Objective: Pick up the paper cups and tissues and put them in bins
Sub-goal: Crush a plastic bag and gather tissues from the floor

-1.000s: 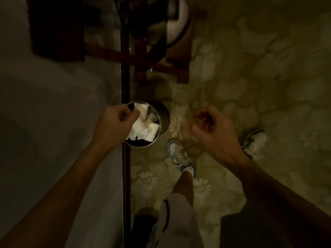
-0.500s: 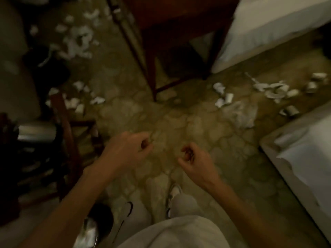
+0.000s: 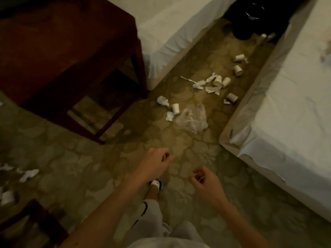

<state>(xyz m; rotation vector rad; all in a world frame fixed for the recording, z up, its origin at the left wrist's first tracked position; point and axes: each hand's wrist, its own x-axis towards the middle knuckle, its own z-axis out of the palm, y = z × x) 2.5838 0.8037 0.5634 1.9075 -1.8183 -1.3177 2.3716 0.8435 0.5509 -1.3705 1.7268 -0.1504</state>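
Litter awaiting collection, seen from above. Our left hand (image 3: pixel 157 161) and right hand (image 3: pixel 202 179) hang over the patterned floor (image 3: pixel 197 151), fingers loosely curled and gripping nothing.

We judge the task far from done. At twelve o'clock from the hands a paper cup (image 3: pixel 175 108) lies on its side between two crumpled tissues (image 3: pixel 162 100), just beside a clear plastic bag (image 3: pixel 192 119). Further off at one o'clock, in the aisle between the two beds (image 3: pixel 295 95), further cups (image 3: pixel 232 97) and torn tissues (image 3: pixel 213 89) lie scattered. At nine o'clock, tissue scraps (image 3: pixel 28 174) and what looks like another cup (image 3: pixel 7 197) lie near a wooden chair (image 3: pixel 32 221).

Containers: a dark, bin-like vessel (image 3: pixel 243 31) stands at one o'clock at the aisle's far end, and its contents are too dark to tell. The plastic bag lies flattened and looks empty to us.
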